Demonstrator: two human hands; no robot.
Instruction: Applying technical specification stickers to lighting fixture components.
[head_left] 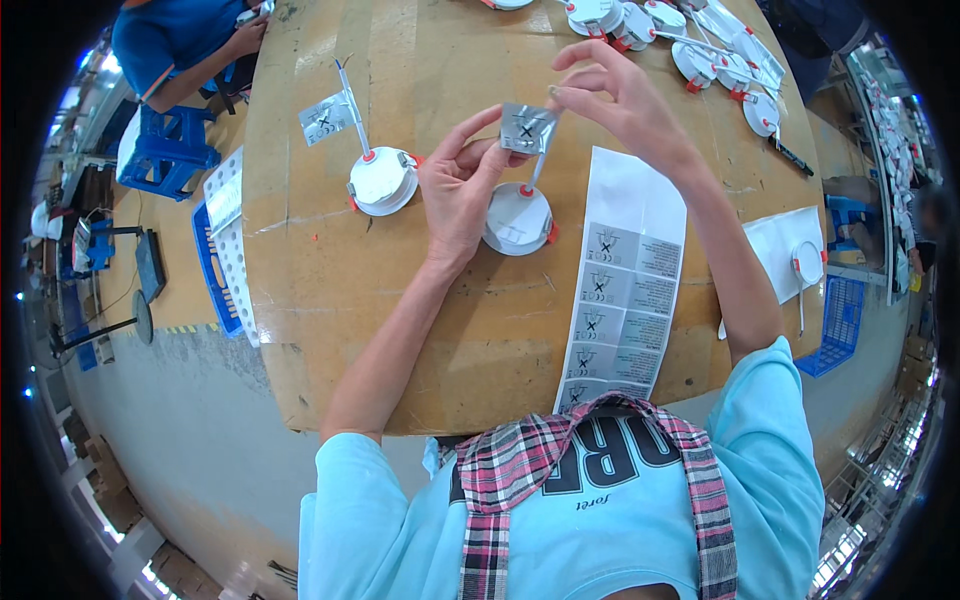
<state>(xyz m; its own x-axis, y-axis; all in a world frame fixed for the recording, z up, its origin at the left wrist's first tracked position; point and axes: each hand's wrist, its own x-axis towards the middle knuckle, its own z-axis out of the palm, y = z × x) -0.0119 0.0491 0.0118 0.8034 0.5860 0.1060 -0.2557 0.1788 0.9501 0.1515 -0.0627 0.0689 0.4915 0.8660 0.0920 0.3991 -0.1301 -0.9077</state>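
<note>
My left hand [462, 190] and my right hand [615, 100] together pinch a small silver label [526, 127], folded around the white cable [538, 165] of a round white lamp [517, 219]. The lamp lies face down on the wooden table [330, 290] just under my hands, with red clips at its sides. A white backing sheet of silver labels [620, 300] lies to the right of it, reaching the near table edge.
A second round white lamp [381, 180] with a labelled cable [328, 117] lies to the left. Several more lamps [690, 45] are piled at the far right. Another white sheet with a lamp [795, 262] lies at right. A person in blue [185, 45] sits far left.
</note>
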